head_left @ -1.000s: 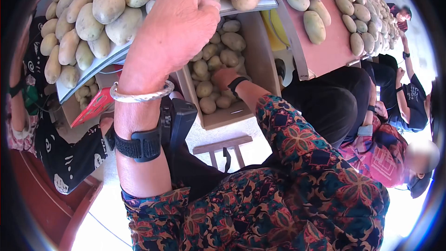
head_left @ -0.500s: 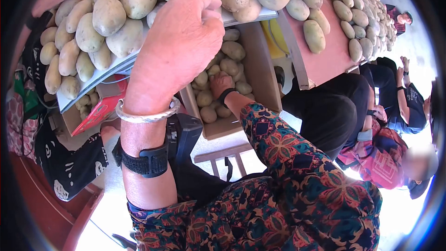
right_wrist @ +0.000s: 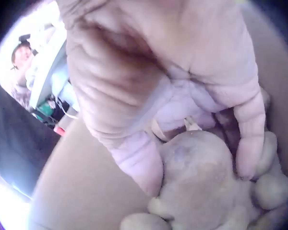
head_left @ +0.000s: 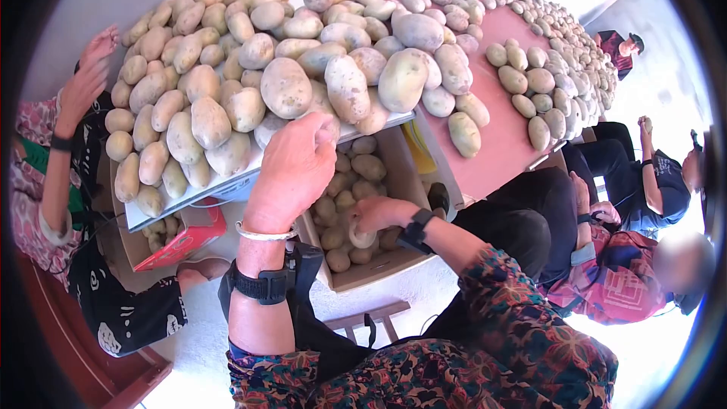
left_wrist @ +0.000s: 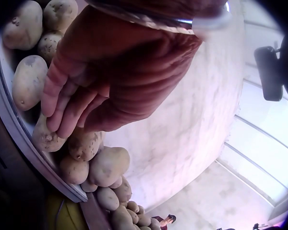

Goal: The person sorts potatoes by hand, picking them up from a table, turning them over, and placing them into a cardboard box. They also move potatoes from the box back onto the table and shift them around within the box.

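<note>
In the head view, my left hand point(head_left: 297, 168) hovers at the table edge beside large potatoes point(head_left: 347, 89). The left wrist view shows that hand point(left_wrist: 120, 72) with its fingers loosely bent and nothing held, close to a potato point(left_wrist: 47, 136). My right hand point(head_left: 382, 214) is inside a cardboard box point(head_left: 379, 269) of potatoes, over a pale one point(head_left: 362, 233). Seen from the right wrist, the thumb and fingers of the right hand point(right_wrist: 168, 72) straddle a large rounded potato point(right_wrist: 194, 165), gripping its sides.
Potatoes cover the white board point(head_left: 254, 170) and the pink surface point(head_left: 447, 170) to its right. A red box point(head_left: 189, 241) stands under the board at left. People sit on both sides, one at left with raised hands point(head_left: 83, 91). A wooden stool point(head_left: 371, 316) is below.
The head view has tilted up, showing more of the tabletop. A pale potato now shows under my right hand in the box. The left hand stays near the table edge.
</note>
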`<action>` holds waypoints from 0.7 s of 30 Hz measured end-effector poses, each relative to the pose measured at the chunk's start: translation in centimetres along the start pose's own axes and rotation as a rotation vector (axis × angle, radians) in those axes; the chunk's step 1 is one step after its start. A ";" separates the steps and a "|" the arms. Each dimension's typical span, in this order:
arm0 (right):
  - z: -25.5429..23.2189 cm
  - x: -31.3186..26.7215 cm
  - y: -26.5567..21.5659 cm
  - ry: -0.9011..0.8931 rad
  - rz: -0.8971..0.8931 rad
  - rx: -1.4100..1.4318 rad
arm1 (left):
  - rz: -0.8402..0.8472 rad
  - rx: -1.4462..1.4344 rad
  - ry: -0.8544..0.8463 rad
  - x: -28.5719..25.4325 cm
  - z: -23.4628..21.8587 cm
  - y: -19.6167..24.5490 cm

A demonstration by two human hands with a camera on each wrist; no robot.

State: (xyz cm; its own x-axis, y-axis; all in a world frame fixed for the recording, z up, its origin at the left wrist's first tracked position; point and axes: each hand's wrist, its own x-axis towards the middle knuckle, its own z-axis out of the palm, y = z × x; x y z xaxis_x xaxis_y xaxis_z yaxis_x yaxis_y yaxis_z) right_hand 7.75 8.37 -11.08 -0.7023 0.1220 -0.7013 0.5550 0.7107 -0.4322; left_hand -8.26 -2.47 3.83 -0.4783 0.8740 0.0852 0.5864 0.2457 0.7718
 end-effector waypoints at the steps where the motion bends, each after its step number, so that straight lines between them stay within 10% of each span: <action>1: -1.3 -1.8 -0.3 0.017 -0.083 0.142 | 0.005 -0.021 0.008 0.0 0.0 -0.1; 7: -11.5 -11.8 -2.3 0.445 -0.638 0.559 | -0.012 -0.047 0.001 0.1 0.1 0.0; 12: -18.3 -15.4 -5.3 0.814 -0.620 0.802 | -0.029 -0.080 -0.013 0.6 0.7 -0.1; 14: -21.1 -12.6 -4.9 1.322 -0.489 0.251 | -0.014 -0.086 -0.032 0.6 0.9 -0.2; 18: -23.5 -7.9 -2.8 1.453 -0.283 -0.399 | 0.001 -0.048 -0.039 0.6 1.1 0.4; 21: -24.1 -9.1 -2.7 1.081 0.009 -0.342 | -0.001 -0.042 -0.028 0.6 0.9 0.5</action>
State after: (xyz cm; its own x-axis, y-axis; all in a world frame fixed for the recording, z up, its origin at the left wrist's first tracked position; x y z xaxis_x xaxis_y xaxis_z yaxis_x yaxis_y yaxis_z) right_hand 1.95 22.07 10.15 -0.8080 0.5445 0.2251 0.5273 0.8387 -0.1362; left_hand -7.68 -1.42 3.74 -0.4602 0.8852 0.0677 0.5579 0.2290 0.7977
